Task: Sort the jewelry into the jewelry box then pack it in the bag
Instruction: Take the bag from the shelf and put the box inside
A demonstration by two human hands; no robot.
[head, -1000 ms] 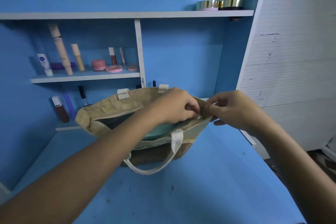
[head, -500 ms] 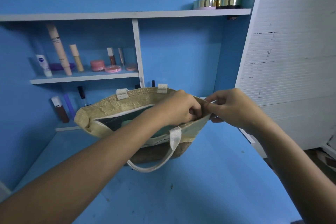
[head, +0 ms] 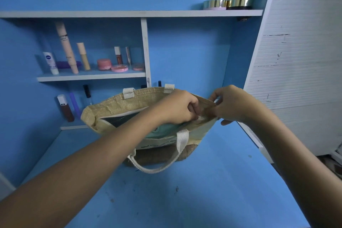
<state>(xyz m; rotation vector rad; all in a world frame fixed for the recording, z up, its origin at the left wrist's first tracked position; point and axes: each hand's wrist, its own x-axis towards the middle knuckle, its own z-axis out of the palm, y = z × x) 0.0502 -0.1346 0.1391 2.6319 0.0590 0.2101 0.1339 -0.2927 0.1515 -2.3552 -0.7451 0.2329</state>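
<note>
A tan woven bag [head: 118, 105] with white strap handles stands open on the blue table [head: 203, 190]. A teal jewelry box [head: 162, 132] shows inside it, partly hidden by my left forearm. My left hand [head: 177, 107] is curled over the bag's right opening and pinches something small at its rim, likely the zipper pull. My right hand [head: 235, 104] pinches the bag's right end corner, holding it taut. The near handle [head: 157, 168] hangs down the front.
Shelves behind hold cosmetics: tubes [head: 65, 46], pink jars [head: 104, 64] and bottles [head: 64, 109]. Two gold-lidded tins [head: 227, 2] sit on the top shelf. A white corrugated panel [head: 299, 61] stands at the right.
Both hands stay at the bag's right end. The opening looks slightly wider and more of the teal box shows; the view shifted a little.
</note>
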